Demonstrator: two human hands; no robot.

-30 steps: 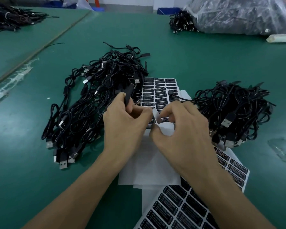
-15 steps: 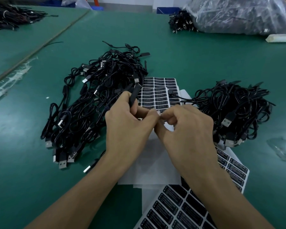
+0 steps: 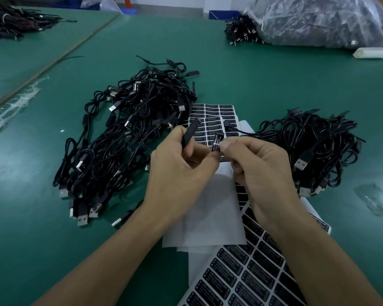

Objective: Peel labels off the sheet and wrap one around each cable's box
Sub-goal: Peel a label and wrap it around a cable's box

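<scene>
One box (image 3: pixel 189 134) is sitting gripped in the curled left hand (image 3: pixel 177 171), tilting toward one o'clock. Beside it, the right hand (image 3: pixel 261 173) is pinching a label (image 3: pixel 217 143), now peeled clear of the sheet (image 3: pixel 215 115) at twelve o'clock, so wrapping is likely coming next.

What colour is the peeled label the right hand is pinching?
Black with white print; the label shows best in the head view, the only one here.
</scene>
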